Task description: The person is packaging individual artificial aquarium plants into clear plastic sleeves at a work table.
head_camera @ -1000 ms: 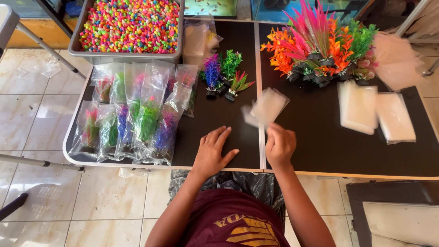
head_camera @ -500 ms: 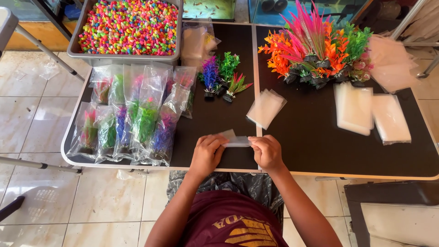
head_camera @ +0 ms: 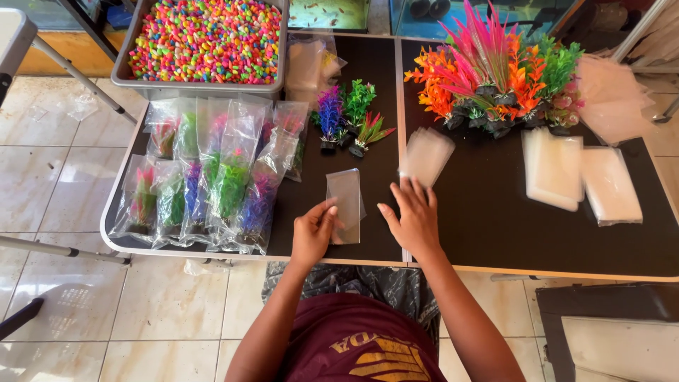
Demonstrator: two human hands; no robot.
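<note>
Clear plastic bag [head_camera: 346, 204] sits at lower centre of the frame on the black table [head_camera: 495, 226]. Our left hand [head_camera: 313, 233] pinches its lower left edge between thumb and fingers; our right hand [head_camera: 412, 216] rests just right of it, fingers spread flat and holding nothing. We judge the bag feather-light, limp and slick, prone to cling or slide, so best taken by an edge or corner near the opening. More empty bags [head_camera: 426, 154] lie upper right of it, small plastic plants [head_camera: 349, 117] above, filled packs [head_camera: 212, 187] at left.
</note>
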